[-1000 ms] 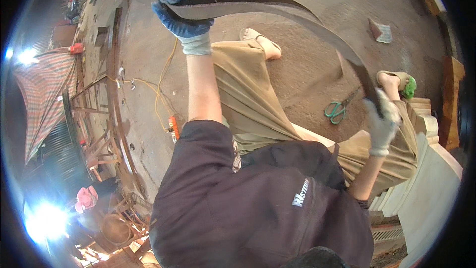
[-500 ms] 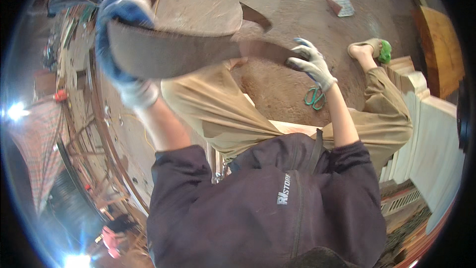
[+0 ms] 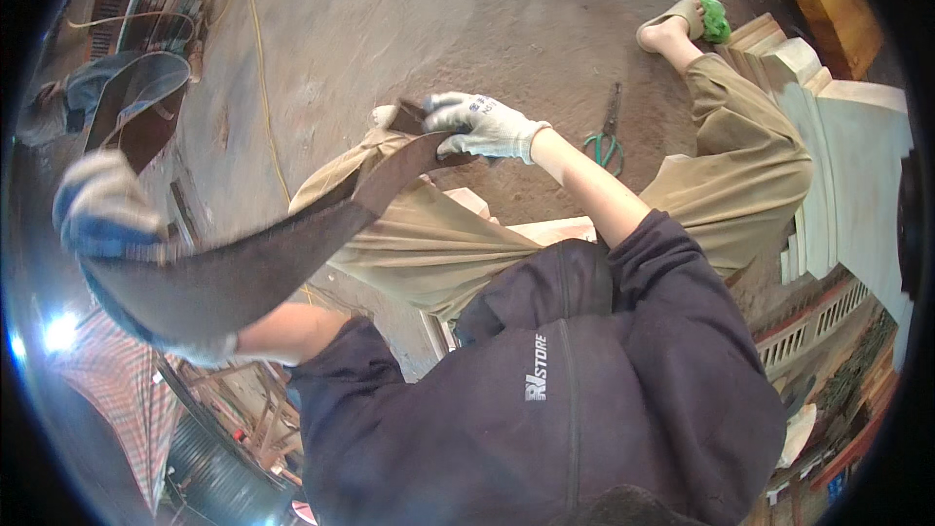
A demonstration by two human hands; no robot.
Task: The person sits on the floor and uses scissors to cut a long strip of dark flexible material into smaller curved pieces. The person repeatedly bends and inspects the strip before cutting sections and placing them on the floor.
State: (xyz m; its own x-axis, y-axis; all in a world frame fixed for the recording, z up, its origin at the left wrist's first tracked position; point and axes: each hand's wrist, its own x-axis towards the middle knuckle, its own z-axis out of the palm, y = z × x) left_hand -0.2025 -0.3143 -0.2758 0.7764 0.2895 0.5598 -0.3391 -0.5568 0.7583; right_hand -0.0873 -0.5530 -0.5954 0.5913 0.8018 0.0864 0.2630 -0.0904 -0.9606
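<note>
Both gloved hands, left hand [image 3: 107, 219] and right hand [image 3: 482, 127], clamp a curved dark strip [image 3: 263, 253] mid-bend, demanding steady grip.

labels: small white printed logo [image 3: 537, 381] | on dark sweatshirt [image 3: 584, 409] chest

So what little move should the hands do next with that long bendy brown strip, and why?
Probably bring the left hand down and steady its end. The curved brown strip is gripped at both ends, but the left end is raised close to the camera and blurred, while the right hand pinches the narrow end low over the knees. Levelling it would likely make it easier to control.
</note>
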